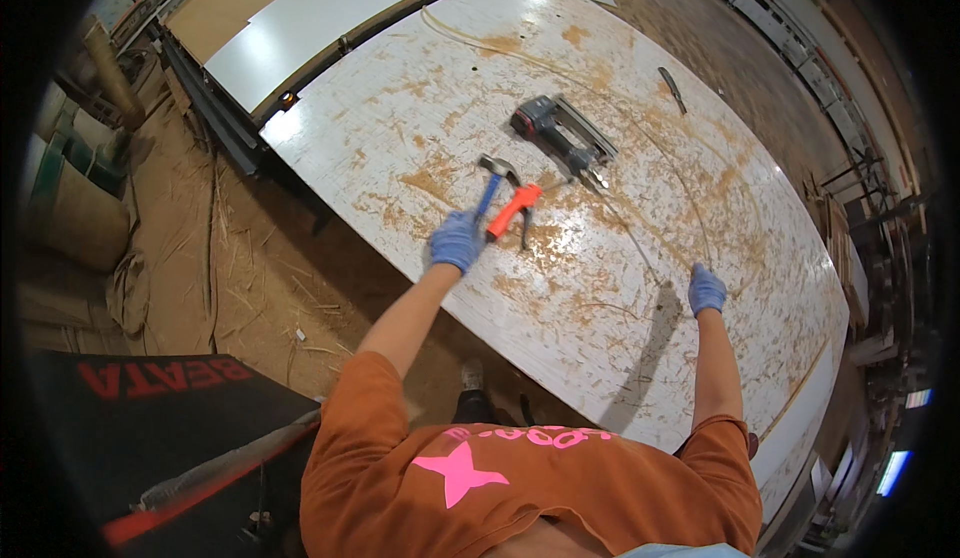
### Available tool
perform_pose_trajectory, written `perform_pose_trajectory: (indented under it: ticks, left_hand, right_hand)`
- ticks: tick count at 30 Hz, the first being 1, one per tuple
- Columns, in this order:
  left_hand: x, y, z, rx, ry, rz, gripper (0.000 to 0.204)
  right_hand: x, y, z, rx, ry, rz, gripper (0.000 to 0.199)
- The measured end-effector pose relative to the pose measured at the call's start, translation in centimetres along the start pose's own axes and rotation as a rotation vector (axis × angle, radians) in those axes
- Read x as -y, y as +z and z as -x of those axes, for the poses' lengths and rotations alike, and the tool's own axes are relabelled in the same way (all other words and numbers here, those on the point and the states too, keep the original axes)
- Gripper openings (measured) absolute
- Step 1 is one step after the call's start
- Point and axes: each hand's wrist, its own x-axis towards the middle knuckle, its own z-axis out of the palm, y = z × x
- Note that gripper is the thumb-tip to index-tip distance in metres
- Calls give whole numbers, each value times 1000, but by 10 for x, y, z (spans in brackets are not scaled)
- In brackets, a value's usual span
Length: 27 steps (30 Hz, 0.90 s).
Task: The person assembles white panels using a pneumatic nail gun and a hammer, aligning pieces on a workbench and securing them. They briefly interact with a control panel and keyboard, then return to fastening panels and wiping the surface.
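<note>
My left hand, in a blue glove, is closed around the lower end of the handle of a claw hammer. Its steel head points away from me over the white board. Right beside that hand is an orange-red air blow gun with a dark trigger; whether the fingers touch it is hard to tell. My right hand, also gloved in blue, is closed at a thin, pale air hose that loops across the board. Beyond the hammer, a dark nail gun lies on its side.
Wood shavings litter the white board. A utility knife lies near its far right edge. Behind the board's left edge is another white sheet. Rolls and drums stand on the left, and a black panel is at lower left.
</note>
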Motion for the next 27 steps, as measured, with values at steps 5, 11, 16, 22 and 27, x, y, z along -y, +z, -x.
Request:
perform_pose_trajectory:
  ticks: [5, 11, 16, 22, 27]
  left_hand:
    - [-64, 44, 70, 201, 147, 183, 41]
    - [-87, 58, 220, -81, 385, 429, 50]
    - [-58, 85, 389, -151, -38, 278, 44]
    - [-90, 115, 629, -296, -706, 466, 43]
    - [-110, 142, 771, -460, -954, 475, 45]
  right_hand:
    - [-97, 21, 44, 16, 18, 87, 14]
    - [-135, 8, 78, -138, -68, 24, 30]
    - [-98, 52, 88, -408, -400, -375, 40]
    - [6, 27, 177, -315, -989, -724, 38]
    - [92, 17, 245, -33, -1282, -952, 33]
